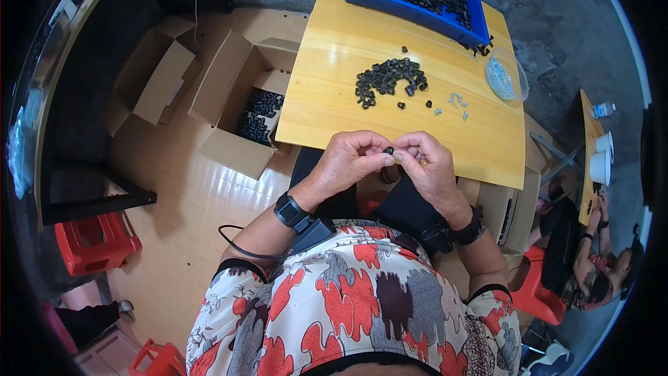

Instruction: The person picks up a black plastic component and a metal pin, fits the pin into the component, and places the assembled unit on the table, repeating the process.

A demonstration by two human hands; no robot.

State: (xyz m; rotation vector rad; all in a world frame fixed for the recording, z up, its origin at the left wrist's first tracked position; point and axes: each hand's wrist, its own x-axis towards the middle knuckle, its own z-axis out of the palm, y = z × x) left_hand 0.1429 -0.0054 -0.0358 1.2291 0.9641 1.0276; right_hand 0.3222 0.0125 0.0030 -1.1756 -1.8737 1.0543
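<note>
Just off the table's near edge, my two hands meet fingertip to fingertip. Thumb and forefinger of my left hand (348, 161) pinch a small black plastic part (389, 150). My right hand (430, 167) is closed in a pinch right against it; its fingers hide whatever they hold. On the yellow wooden table (327, 90) ahead lies a loose pile of similar black parts (391, 78). Several small silvery screws (456, 99) are scattered right of that pile.
A blue tray (417, 12) full of black parts stands at the table's far side. Near the right edge is a clear bowl (502, 78) of screws. Cardboard boxes (226, 83) lie on the floor at left, beyond a red stool (94, 244). Another person (598, 264) sits at right.
</note>
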